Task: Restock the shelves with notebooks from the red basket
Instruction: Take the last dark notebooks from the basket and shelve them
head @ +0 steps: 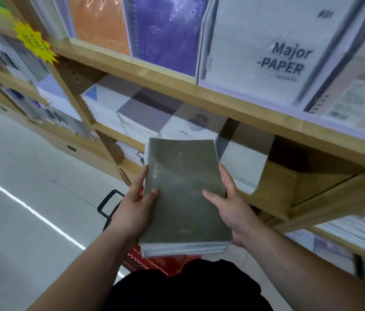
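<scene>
A stack of grey-green notebooks (pixel 183 194) is held flat in front of the wooden shelf (pixel 273 189). My left hand (pixel 135 205) grips its left edge, thumb on the top cover. My right hand (pixel 231 198) grips the right edge, thumb lying across the cover. The stack's far end points at the middle shelf level, just short of the piles of white and grey notebooks (pixel 145 113) lying there. Below the stack, the red basket (pixel 154 263) with its black handle (pixel 107 205) shows partly, mostly hidden by the stack and my body.
The upper shelf board (pixel 199 90) carries upright notebooks: an orange one (pixel 98 21), a purple one (pixel 166 30) and a white "Major-PAPER" one (pixel 273 48). A yellow star tag (pixel 34 43) hangs at left. White piles (pixel 356 232) fill lower right shelves. Pale floor (pixel 20 198) lies left.
</scene>
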